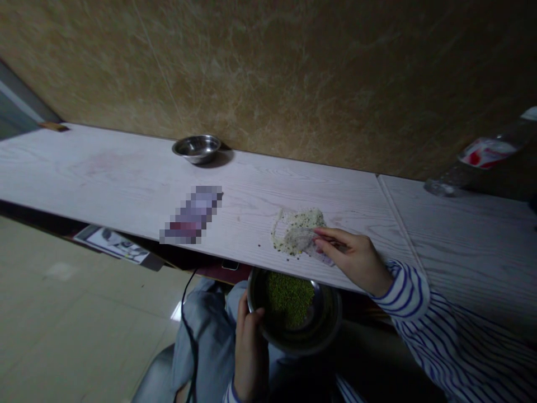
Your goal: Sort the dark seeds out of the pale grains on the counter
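Head view: left hand (251, 341) grips the rim of the large metal bowl (326, 314), which is at lap level by the worktop (126, 179) edge, green beans (289, 296) inside. Right hand (356, 260) pinched narrow on a thin translucent piece (302, 239), probably plastic, dim there. It's over the pale speckled patch (312, 217) on the worktop. Small metal bowl (197, 150) near wall, bottle (486, 154) far right, tilted in view.

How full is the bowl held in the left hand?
Partly filled: small green beans lie inside the bowl, and bare metal shows beside them.
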The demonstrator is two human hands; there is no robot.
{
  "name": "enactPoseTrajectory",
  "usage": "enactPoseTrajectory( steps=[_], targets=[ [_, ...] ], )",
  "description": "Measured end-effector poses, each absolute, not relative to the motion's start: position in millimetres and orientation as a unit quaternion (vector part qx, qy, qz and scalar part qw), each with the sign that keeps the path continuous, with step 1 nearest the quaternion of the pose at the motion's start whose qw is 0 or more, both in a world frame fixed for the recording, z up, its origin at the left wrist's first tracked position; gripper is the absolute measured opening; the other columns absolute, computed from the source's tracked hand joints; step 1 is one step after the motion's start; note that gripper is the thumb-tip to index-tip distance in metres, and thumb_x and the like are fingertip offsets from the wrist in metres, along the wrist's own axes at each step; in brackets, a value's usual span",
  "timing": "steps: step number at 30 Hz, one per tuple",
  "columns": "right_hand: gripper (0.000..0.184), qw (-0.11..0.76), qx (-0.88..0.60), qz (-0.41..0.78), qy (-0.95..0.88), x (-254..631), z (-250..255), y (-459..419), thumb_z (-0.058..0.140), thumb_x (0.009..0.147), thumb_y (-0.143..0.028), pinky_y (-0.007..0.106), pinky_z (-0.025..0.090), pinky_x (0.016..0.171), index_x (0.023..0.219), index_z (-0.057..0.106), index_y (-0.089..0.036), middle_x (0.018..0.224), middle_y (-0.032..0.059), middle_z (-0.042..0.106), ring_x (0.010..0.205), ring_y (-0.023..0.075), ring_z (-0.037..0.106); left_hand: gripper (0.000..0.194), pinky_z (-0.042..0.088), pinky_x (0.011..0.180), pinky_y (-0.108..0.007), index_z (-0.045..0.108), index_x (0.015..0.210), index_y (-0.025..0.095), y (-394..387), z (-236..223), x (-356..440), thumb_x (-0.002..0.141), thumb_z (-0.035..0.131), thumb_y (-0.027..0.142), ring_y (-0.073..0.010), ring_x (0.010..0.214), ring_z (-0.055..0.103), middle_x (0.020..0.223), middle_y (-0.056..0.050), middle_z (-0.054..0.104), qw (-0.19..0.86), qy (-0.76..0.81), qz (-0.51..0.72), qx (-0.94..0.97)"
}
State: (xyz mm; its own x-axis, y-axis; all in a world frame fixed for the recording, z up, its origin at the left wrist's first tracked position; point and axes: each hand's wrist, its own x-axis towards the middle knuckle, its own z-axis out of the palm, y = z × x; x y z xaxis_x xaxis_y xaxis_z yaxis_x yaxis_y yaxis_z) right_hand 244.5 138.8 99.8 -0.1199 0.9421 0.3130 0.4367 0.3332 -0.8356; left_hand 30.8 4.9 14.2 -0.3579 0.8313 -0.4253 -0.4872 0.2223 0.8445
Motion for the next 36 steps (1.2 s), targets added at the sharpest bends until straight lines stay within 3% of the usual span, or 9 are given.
enactPoseTrajectory(
  steps=[6,11,19,27,33,36],
  targets=[
    [0.033,0.449,-0.525,0.262,-0.674,262.3,112.3,123.8,0.088,0.096,-0.052,0.037,0.078,0.07,0.108,0.096,-0.023,0.091,0.0109,0.093,0.073,0.0276,0.09,0.055,0.043,0.135,-0.058,0.083,0.129,0.024,3.5,19.1,31.6,0.082,0.079,0.052,-0.045,0.156,0.062,0.148,-0.013,0.08,0.544,0.55,0.617,0.143],
    [0.03,0.425,-0.551,0.227,-0.681,278.3,115.5,113.3,0.088,0.096,-0.055,0.033,0.074,0.06,0.101,0.096,-0.027,0.087,0.0083,0.092,0.069,0.0272,0.089,0.055,0.049,0.13,-0.059,0.083,0.13,0.023,3.3,16.7,30.7,0.082,0.078,0.05,-0.0454,0.151,0.064,0.145,-0.014,0.081,0.547,0.55,0.615,0.142],
    [0.025,0.414,-0.545,0.231,-0.692,276.8,111.3,115.6,0.084,0.097,-0.045,0.036,0.077,0.067,0.104,0.097,-0.024,0.092,0.0101,0.093,0.072,0.028,0.09,0.057,0.051,0.126,-0.058,0.081,0.131,0.023,2.3,18.2,31.6,0.083,0.079,0.053,-0.0448,0.148,0.065,0.144,-0.014,0.08,0.555,0.543,0.615,0.14],
    [0.029,0.407,-0.538,0.234,-0.7,273.5,110.8,114.9,0.084,0.098,-0.049,0.033,0.074,0.063,0.104,0.097,-0.024,0.088,0.0094,0.093,0.069,0.0264,0.089,0.057,0.052,0.125,-0.057,0.081,0.129,0.024,2.4,23.7,33.0,0.079,0.079,0.052,-0.0444,0.145,0.067,0.139,-0.013,0.081,0.556,0.55,0.608,0.136],
    [0.026,0.398,-0.535,0.222,-0.711,276.5,113.6,110.0,0.084,0.098,-0.048,0.035,0.077,0.07,0.102,0.097,-0.026,0.094,0.0086,0.094,0.073,0.0275,0.09,0.039,0.051,0.125,-0.055,0.083,0.113,0.027,3.5,24.0,32.2,0.081,0.078,0.049,-0.0432,0.145,0.066,0.138,-0.011,0.081,0.534,0.558,0.615,0.159],
    [0.025,0.406,-0.536,0.224,-0.705,278.1,113.8,109.4,0.084,0.098,-0.048,0.034,0.077,0.066,0.102,0.097,-0.026,0.093,0.0085,0.094,0.073,0.0277,0.09,0.03,0.054,0.122,-0.054,0.084,0.107,0.029,4.0,26.0,31.3,0.082,0.079,0.044,-0.0429,0.142,0.068,0.132,-0.011,0.083,0.529,0.562,0.611,0.177]
  ],
)
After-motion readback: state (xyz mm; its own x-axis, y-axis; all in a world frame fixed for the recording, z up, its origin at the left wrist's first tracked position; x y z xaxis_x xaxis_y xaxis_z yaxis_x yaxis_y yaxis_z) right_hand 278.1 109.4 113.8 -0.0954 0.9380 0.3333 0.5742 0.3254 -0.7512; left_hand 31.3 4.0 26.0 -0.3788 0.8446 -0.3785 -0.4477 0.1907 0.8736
